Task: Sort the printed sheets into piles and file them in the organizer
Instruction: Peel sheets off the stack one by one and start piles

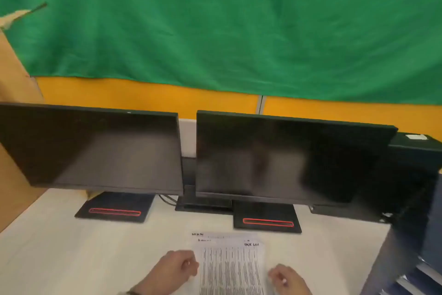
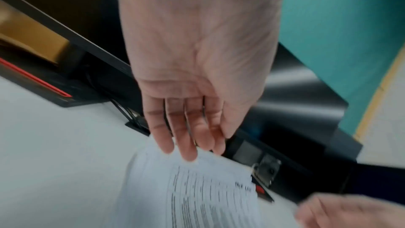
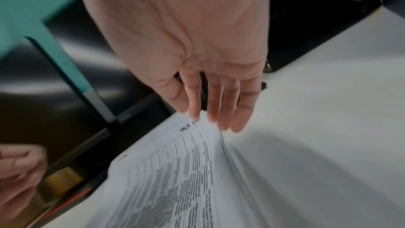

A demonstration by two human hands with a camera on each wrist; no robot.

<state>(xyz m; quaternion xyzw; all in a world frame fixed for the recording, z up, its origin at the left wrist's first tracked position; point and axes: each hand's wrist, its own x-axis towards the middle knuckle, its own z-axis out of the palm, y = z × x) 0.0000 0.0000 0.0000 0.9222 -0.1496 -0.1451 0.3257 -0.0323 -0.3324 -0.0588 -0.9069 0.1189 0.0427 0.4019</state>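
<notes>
A stack of printed sheets (image 1: 230,268) lies on the white desk (image 1: 83,247) in front of the right monitor, its top page a dense table with a handwritten heading. My left hand (image 1: 181,268) is at the stack's left side. In the left wrist view its fingers (image 2: 190,148) hang nearly straight over the stack's (image 2: 197,193) far corner. My right hand (image 1: 284,278) is at the right side. Seen from the right wrist, its straight fingertips (image 3: 214,119) touch the stack's (image 3: 171,179) far right edge. Neither hand grips anything.
Two dark monitors (image 1: 95,149) (image 1: 282,158) on black stands (image 1: 266,220) line the back of the desk. A black computer case (image 1: 416,151) stands at the right. Below it, a dark tiered rack with pale edges (image 1: 421,270), blurred. A cardboard panel (image 1: 14,127) stands at the left.
</notes>
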